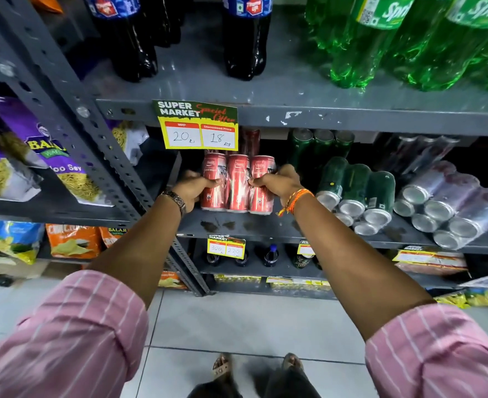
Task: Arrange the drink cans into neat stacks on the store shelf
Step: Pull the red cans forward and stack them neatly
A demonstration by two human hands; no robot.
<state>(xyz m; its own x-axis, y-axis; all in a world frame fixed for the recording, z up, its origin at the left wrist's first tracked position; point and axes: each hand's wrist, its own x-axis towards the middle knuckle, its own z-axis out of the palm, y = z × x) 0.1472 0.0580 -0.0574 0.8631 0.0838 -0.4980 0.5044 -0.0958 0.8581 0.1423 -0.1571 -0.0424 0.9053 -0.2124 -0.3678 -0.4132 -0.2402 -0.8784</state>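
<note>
Fingers (208, 183) of both hands clamp the red can pack (238, 182) between them, apparently resting on the shelf (265, 228)

Shelf tag (198, 124) "SUPER MARKET", 20, 18

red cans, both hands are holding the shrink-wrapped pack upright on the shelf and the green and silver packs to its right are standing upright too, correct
Not quite. The head view shows the green pack and the silver pack lying on their sides, can ends facing out, not upright. The rest holds: the left hand and right hand each have a grip on a side of the shrink-wrapped red cans, which stand upright on the shelf.
</note>
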